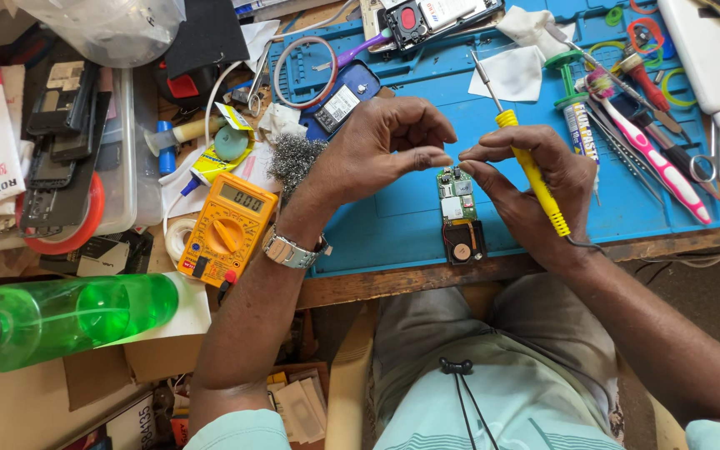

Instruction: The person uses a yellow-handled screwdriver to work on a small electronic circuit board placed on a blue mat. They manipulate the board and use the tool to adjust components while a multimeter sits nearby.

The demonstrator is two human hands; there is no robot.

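1. Over the blue silicone work mat at the front edge of the wooden bench, we see two bare hands held close together, their fingertips almost meeting.
2. The left hand, with a metal wristwatch on its wrist, has thumb and forefinger pressed together; whether anything sits between them, we cannot tell.
3. The right hand is wrapped around a yellow-handled soldering iron, whose metal tip points away from the person.
4. Just below the fingertips lies a small green phone circuit board on the mat, its dark end reaching the mat's near edge.
5. Left of the mat we note an orange digital multimeter, a wad of steel wool and a green plastic bottle lying on its side.
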